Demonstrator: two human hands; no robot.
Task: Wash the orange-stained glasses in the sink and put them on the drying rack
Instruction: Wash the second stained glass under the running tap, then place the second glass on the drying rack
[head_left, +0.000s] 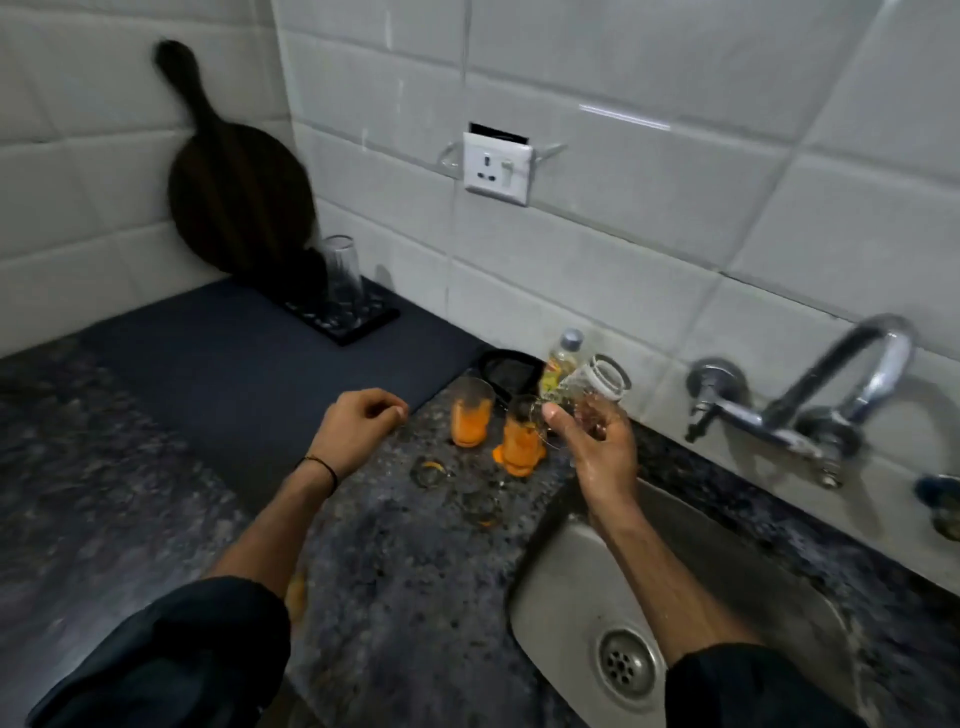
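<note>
One clear glass (592, 397) in our right hand (597, 447), tilted, mouth up-right; rack (343, 317) lies far left across the bench (363, 545). Left hand (358, 431) loosely curled, empty, nearer. Two stained glasses (470, 415) wait between.

Dim, motion-blurred throughout; glare streak on wall tiles (623, 117); wide-angle edge bending

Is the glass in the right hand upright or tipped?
Tipped. The glass in the right hand lies slanted, its open mouth pointing up and right toward the wall.
</note>
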